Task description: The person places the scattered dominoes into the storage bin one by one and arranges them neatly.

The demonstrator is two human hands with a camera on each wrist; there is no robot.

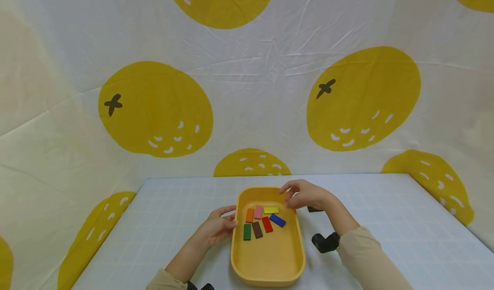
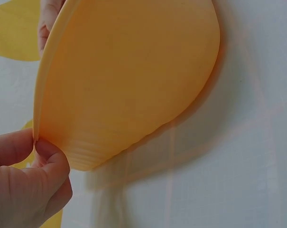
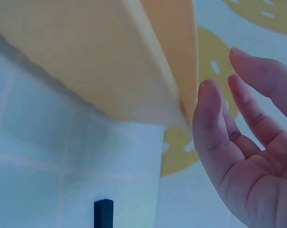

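My left hand [image 1: 219,226] pinches the left rim of a yellow-orange tray [image 1: 270,260] between thumb and fingers, as the left wrist view shows up close. Inside the tray, toward its far half, lie several small rectangular blocks: an orange block [image 1: 250,215], a pink block [image 1: 258,212], a yellow block [image 1: 271,210], a blue block [image 1: 277,220], a red block [image 1: 267,224], a brown block [image 1: 257,230] and a green block [image 1: 247,232]. At the far right rim, my right hand [image 1: 306,194] has its fingers loosely bent with nothing between them; its thumb is beside the rim.
A black block [image 1: 314,209] lies on the table right of the tray, partly hidden by the right wrist. The table [image 1: 405,221] has a pale grid cover. Behind it hangs a white curtain [image 1: 254,92] printed with yellow fruit.
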